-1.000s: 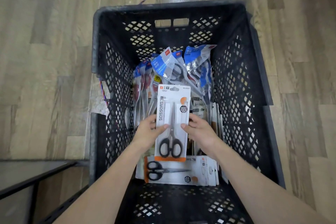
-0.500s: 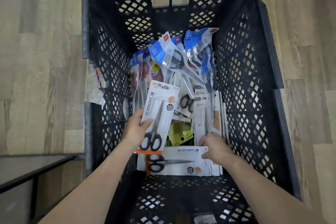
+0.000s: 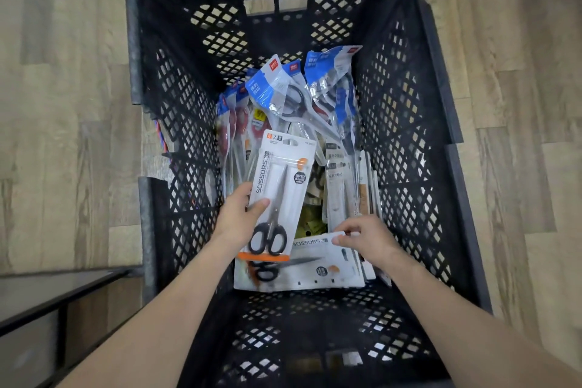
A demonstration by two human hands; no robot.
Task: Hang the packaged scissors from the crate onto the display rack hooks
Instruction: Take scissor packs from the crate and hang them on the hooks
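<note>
Left hand [image 3: 234,219]: you grip a scissors pack [image 3: 280,195], lifted inside the crate [image 3: 135,50].
Right hand [image 3: 367,238]: you pinch the top edge of the flat pack [image 3: 318,271] on the stack.

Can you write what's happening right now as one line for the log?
left hand: holds white scissors pack | right hand: pinches flat pack | crate: more packs
</note>
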